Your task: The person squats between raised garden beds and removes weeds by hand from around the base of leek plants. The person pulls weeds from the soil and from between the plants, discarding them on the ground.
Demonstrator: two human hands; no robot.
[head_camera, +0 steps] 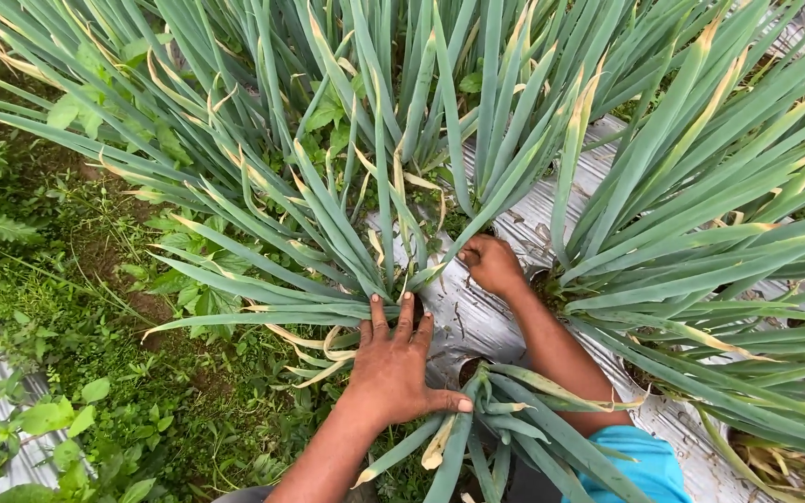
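A clump of tall green onion-like leaves (365, 224) with yellow tips grows out of a hole in silver plastic mulch (477, 317). My left hand (395, 363) lies flat, fingers spread, pressing against the base of this clump's leaves. My right hand (491, 264) is closed in a fist at the clump's base, beside the hole; what it grips is hidden by the leaves. My right forearm (552, 349) crosses over the mulch, with a blue sleeve (640, 466) at the bottom.
More leafy clumps stand at the right (701, 261) and at the bottom (514, 419), each in its own hole. Weeds and bare soil (95, 307) fill the left side. A strip of silver mulch (2, 401) shows at the far left.
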